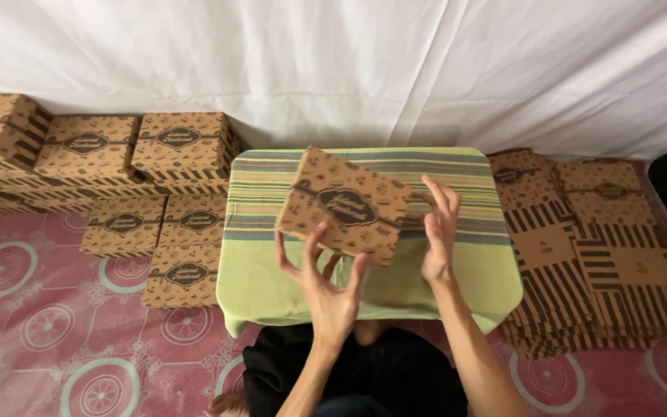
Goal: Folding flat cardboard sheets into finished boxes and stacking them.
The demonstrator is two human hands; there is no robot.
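A: The cardboard box [345, 205], brown with dark printed patterns, is held tilted above the small table, its lid face turned toward the camera.

B: How is it gripped?

A: The left hand [326, 282] is spread open under the near edge, fingertips touching the lower side, the box propped more than clasped. The right hand [438, 232] is pressed flat against the right end, fingers extended, not curled around anything.

B: What would be needed for the folding to be done well?

A: Probably the end flap should be pushed in squarely while the near edge is steadied from below, so the corners are kept true; that is a judgement only.

B: And around it?

A: A green striped cloth [364, 166] is draped over the table. Finished boxes [117, 154] are stacked on the left, on the pink patterned floor [40, 324]. Flat unfolded blanks [604, 247] are piled on the right. A white sheet [349, 62] is hung behind.
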